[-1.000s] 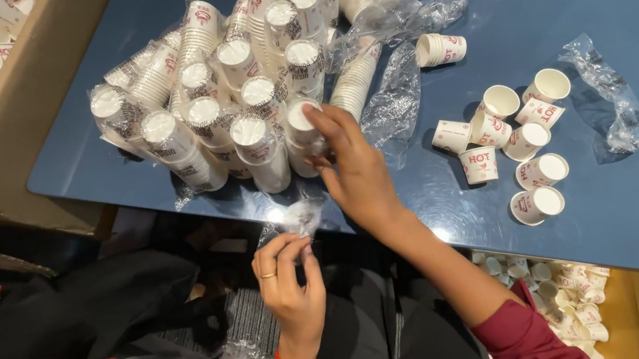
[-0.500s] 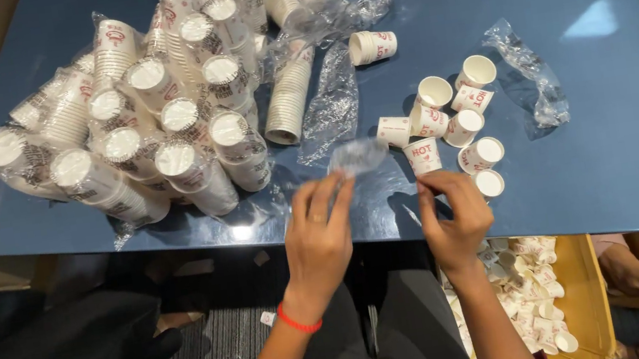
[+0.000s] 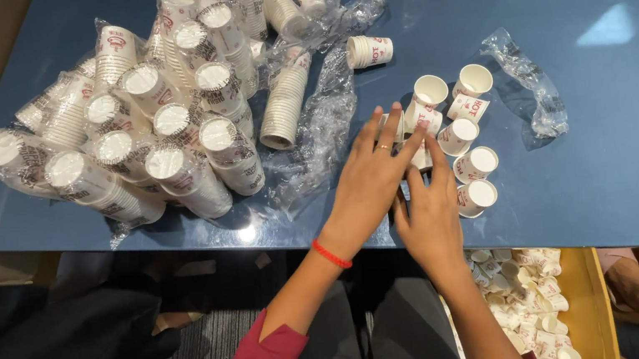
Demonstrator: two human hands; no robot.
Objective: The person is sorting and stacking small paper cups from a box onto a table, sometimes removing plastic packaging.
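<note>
Table: we see a blue table (image 3: 620, 160) with paper cups spread over it.
Left hand: our left hand (image 3: 370, 176), fingers spread flat, lies over the loose cups (image 3: 460, 133).
Right hand: our right hand (image 3: 429, 218) lies just beside it, fingers pointing up toward the same cups.
Wrapped stacks: sleeves of cups in clear plastic (image 3: 161, 136), piled at the left.
Wrapper: an empty plastic wrapper (image 3: 528, 81), right of the loose cups.
Box: a yellow box (image 3: 588, 308) of small cups, below the table edge.
</note>
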